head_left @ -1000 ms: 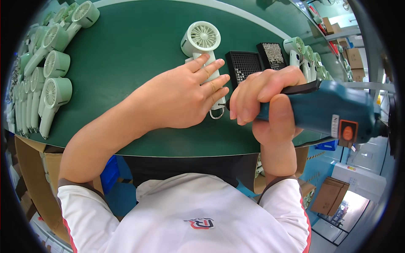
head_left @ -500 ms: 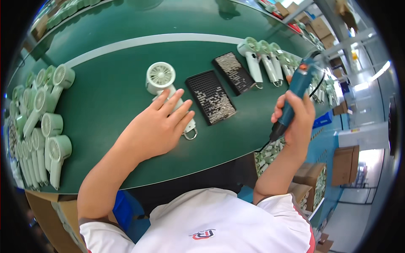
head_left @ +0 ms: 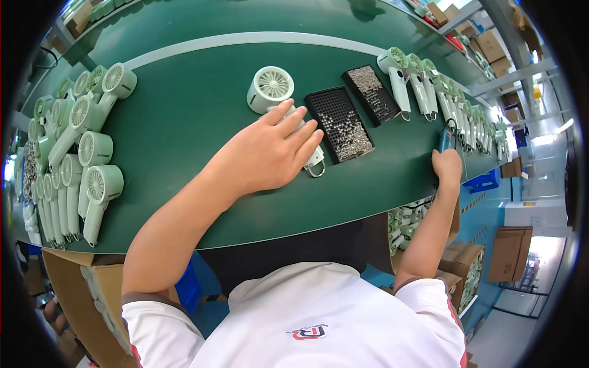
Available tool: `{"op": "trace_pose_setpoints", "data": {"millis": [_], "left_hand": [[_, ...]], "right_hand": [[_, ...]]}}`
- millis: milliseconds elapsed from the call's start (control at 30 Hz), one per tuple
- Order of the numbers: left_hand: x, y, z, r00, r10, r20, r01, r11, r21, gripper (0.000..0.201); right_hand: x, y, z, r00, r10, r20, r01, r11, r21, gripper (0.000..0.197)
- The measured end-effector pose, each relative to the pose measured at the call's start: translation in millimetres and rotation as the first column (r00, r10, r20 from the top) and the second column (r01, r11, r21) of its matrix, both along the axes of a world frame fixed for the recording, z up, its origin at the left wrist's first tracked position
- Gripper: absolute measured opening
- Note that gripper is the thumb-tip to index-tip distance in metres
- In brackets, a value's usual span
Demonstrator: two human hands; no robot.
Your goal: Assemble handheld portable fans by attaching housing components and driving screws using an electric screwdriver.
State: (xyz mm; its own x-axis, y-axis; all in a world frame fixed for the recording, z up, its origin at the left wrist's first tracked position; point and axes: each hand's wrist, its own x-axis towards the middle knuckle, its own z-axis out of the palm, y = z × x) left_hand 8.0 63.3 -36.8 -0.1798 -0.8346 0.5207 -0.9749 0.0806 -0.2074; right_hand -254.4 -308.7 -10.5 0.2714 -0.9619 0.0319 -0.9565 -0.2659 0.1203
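**Left hand flat on a fan, right hand on the blue tool**

Both hands rest on the green tabletop (head_left: 184, 141). Left hand (head_left: 267, 156) lies spread, fingers straight, pressing on the handle of a pale green handheld fan (head_left: 274, 92), whose round head sticks out just beyond the fingertips. Right hand (head_left: 446, 167), near the right edge, is wrapped around the lower end of a blue power screwdriver (head_left: 446, 140). Just right of the fan lie two black screw trays (head_left: 339, 122), side by side. Further right, a row of finished fans (head_left: 423, 86) stretches away. At the far left, another cluster of fans (head_left: 80, 153) lies in rows.
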Motion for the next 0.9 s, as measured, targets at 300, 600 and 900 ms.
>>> {"op": "trace_pose_setpoints", "data": {"millis": [300,600,900], "left_hand": [[2.1,2.6,1.6,1.0,0.005,0.027,-0.005,1.0,-0.01,0.033],[3.0,1.9,6.2,0.999,-0.017,-0.034,0.016,0.999,-0.032,0.037],[5.6,12.7,23.6,0.975,-0.037,-0.217,0.029,0.999,-0.041,0.042]], "right_hand": [[7.8,12.1,3.5,0.999,-0.005,-0.053,0.005,1.0,-0.006,0.055],[52.2,161.0,39.9,0.471,0.804,0.362,-0.558,0.59,-0.584,0.035],[100.6,230.6,5.1,0.051,0.972,0.227,-0.796,0.177,-0.578,0.057]]}}
